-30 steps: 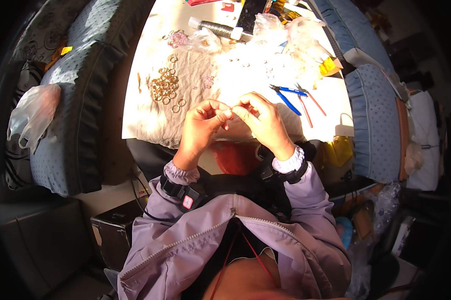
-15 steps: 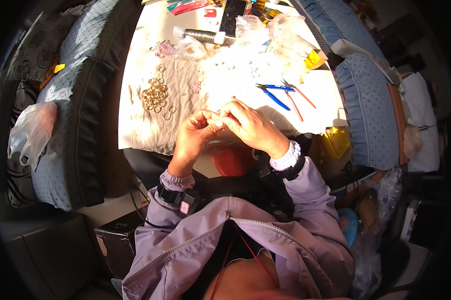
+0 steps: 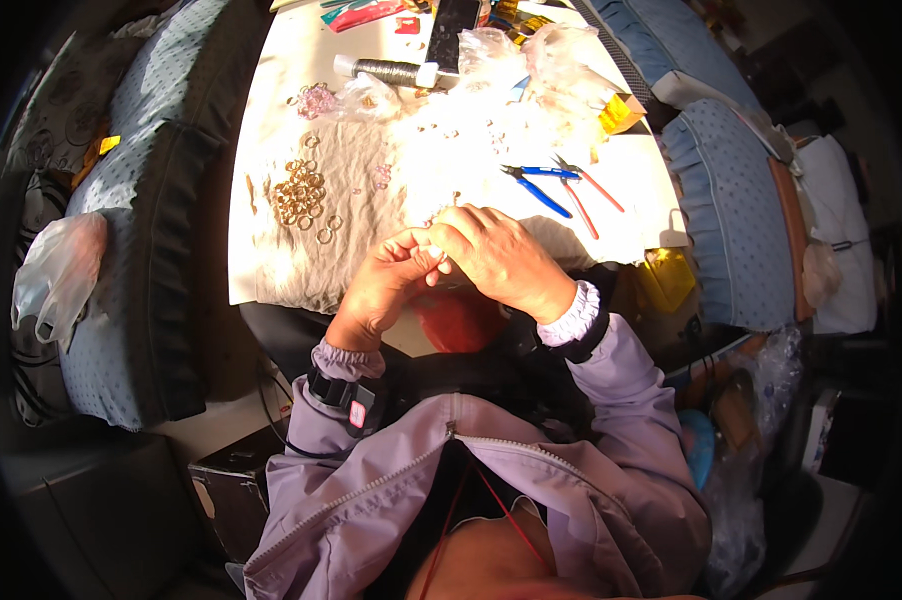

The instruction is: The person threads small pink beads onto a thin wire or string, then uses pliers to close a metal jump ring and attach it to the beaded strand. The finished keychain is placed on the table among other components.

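My left hand (image 3: 389,284) and my right hand (image 3: 501,258) meet above the near edge of the cloth-covered table. Thumbs and fingertips are pinched together, and the right fingers lie partly over the left ones. Whatever they hold is too small and covered to make out. Left of the hands lies a pile of gold-coloured rings (image 3: 299,192), with a few loose ones beside it. A small cluster of pink beads (image 3: 382,176) rests between the pile and my hands. On the right, blue-handled pliers (image 3: 546,193) lie against a red-handled pair (image 3: 583,207).
Farther back are a wire spool (image 3: 391,72), more pink beads (image 3: 316,100), a dark phone (image 3: 453,32) and clear plastic bags (image 3: 561,62). Strong sunlight washes out the table's middle. Blue padded seats (image 3: 131,270) flank the table, and a yellow box (image 3: 666,280) stands by its near right corner.
My right hand has rolled further over the left fingertips, and both hands stay pinched together. The whole view has shifted slightly; the things on the table look unmoved.
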A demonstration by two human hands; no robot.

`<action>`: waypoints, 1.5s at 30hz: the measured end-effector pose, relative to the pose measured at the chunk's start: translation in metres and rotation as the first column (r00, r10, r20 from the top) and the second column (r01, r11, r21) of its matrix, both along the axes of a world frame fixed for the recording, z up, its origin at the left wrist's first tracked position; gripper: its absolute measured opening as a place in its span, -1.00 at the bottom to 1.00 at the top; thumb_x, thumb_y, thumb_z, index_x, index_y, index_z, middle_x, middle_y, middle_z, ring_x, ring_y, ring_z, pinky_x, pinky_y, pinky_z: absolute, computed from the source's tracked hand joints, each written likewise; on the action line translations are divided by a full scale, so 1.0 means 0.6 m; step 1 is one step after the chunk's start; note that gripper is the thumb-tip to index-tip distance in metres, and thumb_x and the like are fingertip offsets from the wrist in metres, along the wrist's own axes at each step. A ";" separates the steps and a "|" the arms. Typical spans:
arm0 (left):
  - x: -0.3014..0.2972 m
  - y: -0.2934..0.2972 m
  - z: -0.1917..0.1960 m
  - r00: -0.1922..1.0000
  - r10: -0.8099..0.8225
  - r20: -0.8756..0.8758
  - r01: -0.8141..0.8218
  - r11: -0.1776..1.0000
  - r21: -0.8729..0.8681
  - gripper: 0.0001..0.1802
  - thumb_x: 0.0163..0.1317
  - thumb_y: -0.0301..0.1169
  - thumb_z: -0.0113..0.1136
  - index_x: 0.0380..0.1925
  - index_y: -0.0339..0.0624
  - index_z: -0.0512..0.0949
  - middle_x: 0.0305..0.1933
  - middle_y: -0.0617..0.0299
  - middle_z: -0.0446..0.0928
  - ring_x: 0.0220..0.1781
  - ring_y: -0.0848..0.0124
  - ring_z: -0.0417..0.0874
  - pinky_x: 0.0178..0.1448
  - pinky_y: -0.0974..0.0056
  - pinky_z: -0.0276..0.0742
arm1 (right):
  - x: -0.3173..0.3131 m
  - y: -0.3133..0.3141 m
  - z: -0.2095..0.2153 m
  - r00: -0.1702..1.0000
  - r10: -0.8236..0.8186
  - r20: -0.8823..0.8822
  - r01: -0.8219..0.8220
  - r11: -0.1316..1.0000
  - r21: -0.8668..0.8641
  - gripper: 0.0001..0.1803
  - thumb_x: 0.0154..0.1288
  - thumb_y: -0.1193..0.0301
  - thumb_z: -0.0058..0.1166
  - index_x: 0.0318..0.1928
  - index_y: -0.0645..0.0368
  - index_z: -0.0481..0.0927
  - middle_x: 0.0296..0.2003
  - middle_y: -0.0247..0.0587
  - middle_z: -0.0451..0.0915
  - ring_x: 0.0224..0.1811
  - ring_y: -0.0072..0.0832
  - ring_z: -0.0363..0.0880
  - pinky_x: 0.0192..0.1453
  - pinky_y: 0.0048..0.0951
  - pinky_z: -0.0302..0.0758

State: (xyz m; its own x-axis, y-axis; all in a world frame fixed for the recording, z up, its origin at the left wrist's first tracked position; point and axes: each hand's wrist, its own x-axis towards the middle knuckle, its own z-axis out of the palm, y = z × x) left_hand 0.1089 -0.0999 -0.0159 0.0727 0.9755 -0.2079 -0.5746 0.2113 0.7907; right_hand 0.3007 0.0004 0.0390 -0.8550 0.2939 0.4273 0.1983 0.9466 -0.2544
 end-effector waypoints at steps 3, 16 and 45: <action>0.009 0.000 0.001 1.000 -0.020 0.003 0.020 1.000 0.019 -0.82 0.64 -0.31 0.29 0.05 -0.16 0.67 -0.11 0.30 0.72 -0.15 0.55 0.62 0.02 0.41 0.57 | -0.002 0.003 -0.004 0.999 0.011 0.032 -0.013 0.998 0.055 -0.58 0.39 0.35 0.24 0.21 0.06 0.53 0.04 -0.18 0.55 0.12 -0.16 0.65 0.17 -0.09 0.62; 0.030 0.009 -0.006 0.984 0.101 0.147 -0.112 0.992 0.065 -0.86 0.64 -0.31 0.31 -0.03 -0.13 0.70 -0.19 0.32 0.75 -0.33 0.62 0.55 -0.23 0.50 0.41 | -0.012 0.011 0.016 0.999 -0.029 -0.031 0.028 0.999 -0.042 -0.69 0.41 0.39 0.20 0.12 0.08 0.54 0.05 -0.16 0.56 0.13 -0.13 0.65 0.16 -0.09 0.61; 0.015 0.023 -0.036 0.797 0.549 -0.253 -0.514 0.836 0.195 -0.84 0.63 -0.41 0.32 0.02 -0.27 0.72 -0.18 0.21 0.83 -0.29 0.65 0.62 -0.15 0.49 0.50 | 0.216 0.193 -0.062 0.503 -0.750 0.429 0.734 0.633 0.246 -0.22 0.17 0.00 0.53 0.16 0.38 0.60 0.12 0.16 0.63 0.24 0.05 0.61 0.37 0.01 0.60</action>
State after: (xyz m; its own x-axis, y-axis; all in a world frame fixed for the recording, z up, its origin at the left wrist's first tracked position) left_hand 0.1180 -0.0858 -0.0375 -0.5094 0.8602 -0.0249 -0.3140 -0.1588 0.9360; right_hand 0.4301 0.1163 0.0015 -0.4090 0.9093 0.0766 0.9107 0.4014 0.0974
